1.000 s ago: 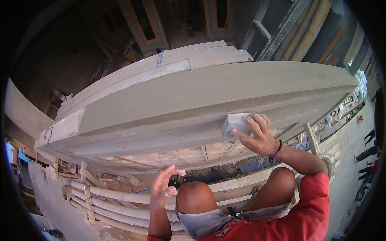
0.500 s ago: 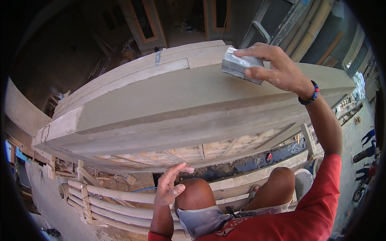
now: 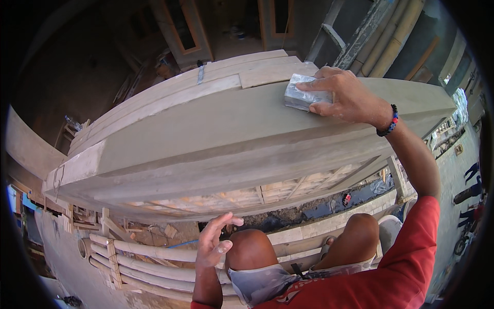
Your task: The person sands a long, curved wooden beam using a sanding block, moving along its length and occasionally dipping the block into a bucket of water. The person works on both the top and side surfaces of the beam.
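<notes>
My left hand point(image 3: 212, 242) hangs open and empty beside my bent left knee point(image 3: 251, 251), perhaps for balance. Beyond it, my right hand point(image 3: 351, 99) grips a grey block point(image 3: 296, 98), fingers over the top and thumb on the near side, seemingly to keep it flat against the smooth concrete ledge point(image 3: 206, 123) beneath.

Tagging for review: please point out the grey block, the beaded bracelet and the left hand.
Grey block point(image 3: 309, 96), head view: its exposed side.
Beaded bracelet point(image 3: 394, 121), head view: its coloured beads.
Left hand point(image 3: 208, 245), head view: the middle of the hand.
</notes>
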`<act>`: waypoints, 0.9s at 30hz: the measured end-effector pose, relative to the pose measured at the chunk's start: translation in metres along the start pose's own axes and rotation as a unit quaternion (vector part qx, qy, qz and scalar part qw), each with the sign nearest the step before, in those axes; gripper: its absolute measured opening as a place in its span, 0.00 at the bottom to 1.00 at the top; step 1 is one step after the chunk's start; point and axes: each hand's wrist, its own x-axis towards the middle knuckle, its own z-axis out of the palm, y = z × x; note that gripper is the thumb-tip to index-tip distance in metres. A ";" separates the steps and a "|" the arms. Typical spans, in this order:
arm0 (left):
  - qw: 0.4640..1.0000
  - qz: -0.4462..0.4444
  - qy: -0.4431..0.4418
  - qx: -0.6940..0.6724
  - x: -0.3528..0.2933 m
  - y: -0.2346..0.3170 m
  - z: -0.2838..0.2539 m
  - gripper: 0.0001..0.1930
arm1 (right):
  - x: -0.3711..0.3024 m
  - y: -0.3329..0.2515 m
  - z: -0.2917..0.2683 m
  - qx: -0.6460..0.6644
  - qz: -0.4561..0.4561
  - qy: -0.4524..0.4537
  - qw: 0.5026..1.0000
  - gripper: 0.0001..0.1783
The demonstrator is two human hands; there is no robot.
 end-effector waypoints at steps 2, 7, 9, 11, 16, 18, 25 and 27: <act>1.000 0.001 -0.004 0.002 0.001 0.003 0.000 0.34 | -0.012 0.014 -0.006 0.012 0.017 0.002 1.000 0.26; 1.000 -0.004 -0.008 0.006 0.004 0.002 0.002 0.35 | -0.056 0.039 -0.036 0.023 0.081 0.001 0.996 0.26; 1.000 0.000 -0.008 0.010 0.005 0.002 0.002 0.35 | -0.071 0.049 -0.046 0.033 0.102 0.001 0.994 0.27; 1.000 0.006 -0.011 0.010 0.007 0.000 0.004 0.34 | -0.081 0.055 -0.050 0.010 0.109 0.010 0.994 0.28; 0.999 0.011 -0.032 0.009 0.017 -0.003 0.013 0.35 | -0.086 0.068 -0.056 0.126 0.147 0.077 0.978 0.31; 0.999 0.015 -0.038 0.012 0.020 -0.002 0.018 0.35 | -0.087 0.069 -0.076 0.186 0.175 0.099 0.962 0.32; 0.999 0.009 -0.042 0.022 0.023 0.006 0.022 0.35 | -0.112 0.095 -0.071 0.518 0.268 0.199 0.787 0.30; 0.999 0.010 -0.041 0.028 0.024 0.013 0.023 0.35 | -0.116 0.093 -0.074 0.577 0.271 0.198 0.744 0.29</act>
